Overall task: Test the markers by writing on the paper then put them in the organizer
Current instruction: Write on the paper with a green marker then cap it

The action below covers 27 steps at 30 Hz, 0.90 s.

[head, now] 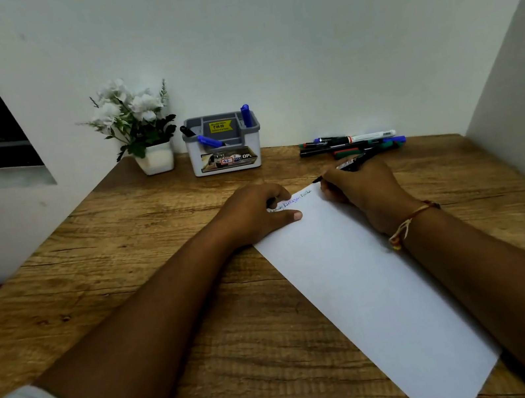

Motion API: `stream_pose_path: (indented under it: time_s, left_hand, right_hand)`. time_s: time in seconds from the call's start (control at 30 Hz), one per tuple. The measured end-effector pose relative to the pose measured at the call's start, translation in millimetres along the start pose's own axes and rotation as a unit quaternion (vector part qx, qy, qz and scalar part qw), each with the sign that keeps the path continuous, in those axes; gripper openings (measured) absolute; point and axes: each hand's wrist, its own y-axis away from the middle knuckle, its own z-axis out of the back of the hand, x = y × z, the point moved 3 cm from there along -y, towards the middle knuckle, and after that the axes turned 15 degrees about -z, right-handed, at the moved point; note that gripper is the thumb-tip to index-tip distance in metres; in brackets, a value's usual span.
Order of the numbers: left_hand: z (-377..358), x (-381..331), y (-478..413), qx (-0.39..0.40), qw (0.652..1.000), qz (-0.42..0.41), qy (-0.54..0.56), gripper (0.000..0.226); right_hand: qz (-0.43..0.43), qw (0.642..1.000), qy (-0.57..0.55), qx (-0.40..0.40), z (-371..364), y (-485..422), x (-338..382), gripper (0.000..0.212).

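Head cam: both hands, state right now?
Left hand: resting on the paper, fingers curled; cannot tell whether they hold anything.
Right hand: holding the black marker, tip at the paper.

The wooden table [170,318] carries a white paper [372,284] lying slantwise right of the middle, a flower pot [156,159] and an organizer [225,156] side by side at its far edge, and a heap of markers [349,144] further right
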Motion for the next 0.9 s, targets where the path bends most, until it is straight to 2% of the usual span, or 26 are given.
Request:
stream_pose_path:
  time_s: [0.17,0.47,0.7,0.9]
  left_hand:
    - [-0.2,0.6,0.0,0.001,1.0,-0.001,0.001,0.048]
    - [-0.7,1.0,0.0,0.0,1.0,-0.005,0.007,0.046]
    - [0.3,-1.5,0.3,0.004,1.0,-0.005,0.007,0.046]
    - [0.7,-0.9,0.4,0.001,1.0,-0.004,0.006,0.047]
  right_hand:
    - [0.033,0.998,0.046,-0.004,0.6,-0.3,2.1,0.026]
    - [0.032,0.998,0.05,-0.006,-0.6,-4.8,-2.6,0.03]
    - [0.044,0.997,0.065,0.004,-0.2,-5.5,-2.5,0.022]
    - [0.044,0.997,0.061,0.003,0.2,-8.2,-2.8,0.027]
